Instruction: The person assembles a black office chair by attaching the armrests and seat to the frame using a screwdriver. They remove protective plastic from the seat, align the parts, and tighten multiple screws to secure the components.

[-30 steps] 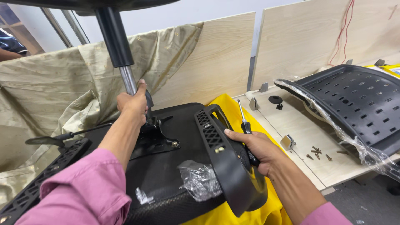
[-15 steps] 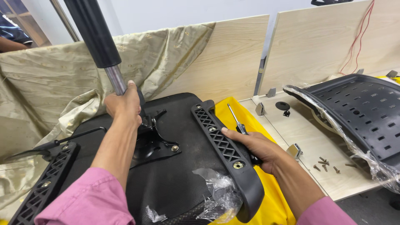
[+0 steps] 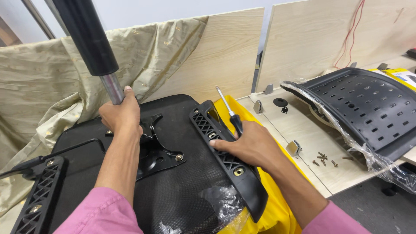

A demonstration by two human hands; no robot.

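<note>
Left hand [image 3: 121, 116] gripping the gas-lift column [image 3: 96, 52] of an upturned chair seat [image 3: 143, 173]; right hand [image 3: 253, 145] clasping a screwdriver [image 3: 230, 113].

Both forearms reach forward in pink sleeves; the right palm presses on the black armrest bracket [image 3: 227, 158]. The seat rests on yellow wrapping [image 3: 260, 208] over a pale wooden bench [image 3: 303, 130], with loose screws [image 3: 323, 159] and a perforated chair back [image 3: 368, 108] to the right and beige cloth [image 3: 43, 95] behind.

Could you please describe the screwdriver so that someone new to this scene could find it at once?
Start from the upturned black chair seat and follow its right armrest bracket, beside the yellow sheet. The right hand rests there with the screwdriver under its fingers. It is the only slim tool: black handle, bright metal shaft pointing up toward the wooden panel.
</note>
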